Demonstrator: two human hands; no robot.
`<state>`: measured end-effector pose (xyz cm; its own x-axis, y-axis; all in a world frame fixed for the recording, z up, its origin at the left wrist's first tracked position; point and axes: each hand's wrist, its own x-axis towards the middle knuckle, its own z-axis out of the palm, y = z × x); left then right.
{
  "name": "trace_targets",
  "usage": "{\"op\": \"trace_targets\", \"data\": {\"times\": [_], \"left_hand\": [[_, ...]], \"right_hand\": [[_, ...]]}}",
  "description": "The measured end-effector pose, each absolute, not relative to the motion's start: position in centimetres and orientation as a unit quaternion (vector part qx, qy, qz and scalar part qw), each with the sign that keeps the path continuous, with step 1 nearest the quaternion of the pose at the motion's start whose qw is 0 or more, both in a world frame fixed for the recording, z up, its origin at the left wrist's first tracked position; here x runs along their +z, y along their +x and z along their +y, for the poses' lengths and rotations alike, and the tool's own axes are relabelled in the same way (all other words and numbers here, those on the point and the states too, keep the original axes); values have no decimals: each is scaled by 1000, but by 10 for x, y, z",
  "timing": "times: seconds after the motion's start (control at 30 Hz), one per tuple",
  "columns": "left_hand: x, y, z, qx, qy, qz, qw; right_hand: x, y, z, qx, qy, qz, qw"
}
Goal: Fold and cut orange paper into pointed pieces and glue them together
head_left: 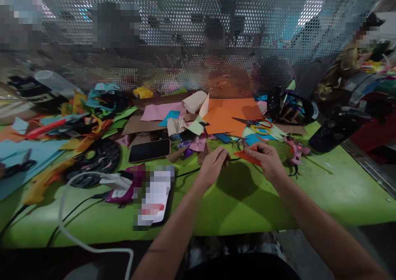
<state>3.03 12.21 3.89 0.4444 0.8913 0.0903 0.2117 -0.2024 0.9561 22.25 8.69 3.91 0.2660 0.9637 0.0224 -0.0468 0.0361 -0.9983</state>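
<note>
My right hand [268,161] is closed on a small folded orange paper piece [247,156], held just above the green table [324,189]. My left hand [213,164] hovers beside it with its fingers curled; what they pinch, if anything, is too small to make out. A thin black cable [188,172] runs under the left hand. A large orange paper sheet [229,115] lies beyond both hands, with red and yellow handled scissors [258,124] on its right part.
A black phone [149,150] lies left of my hands, a pink glue gun [296,150] to the right. Coloured paper scraps [93,107] pile up at the back left. A perforated metal screen [198,36] closes the far side. A white cable [66,230] loops at the front left.
</note>
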Motion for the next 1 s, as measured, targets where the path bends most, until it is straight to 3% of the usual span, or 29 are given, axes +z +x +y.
{"op": "trace_targets", "data": {"times": [0.6,1.0], "left_hand": [[38,37,120,272,807,379,361],[30,36,124,389,721,441,367]], "right_hand": [[39,216,83,430,-537,-489,536],[35,218,86,464,-533,-512,488]]}}
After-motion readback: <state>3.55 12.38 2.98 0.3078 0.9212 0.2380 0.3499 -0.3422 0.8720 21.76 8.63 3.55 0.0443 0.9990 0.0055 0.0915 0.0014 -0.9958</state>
